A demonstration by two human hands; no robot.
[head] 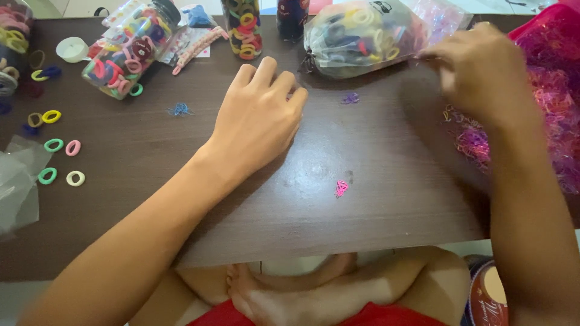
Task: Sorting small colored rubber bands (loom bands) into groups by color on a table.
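Carefully: right hand [480, 69] fingers pinched on thin elastic bands [477, 142]; left hand [260, 115], loosely curled and empty, steadies on tabletop [362, 211]; best lift few strands only.

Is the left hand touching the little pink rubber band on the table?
Apart. The head view shows bare table between the left hand and the pink band.

We see a dark brown wooden table [374, 217] bearing loose hair ties [59, 145], a tipped jar of ties [130, 51], a clear drawstring bag [362, 36] and tiny elastics [341, 188].
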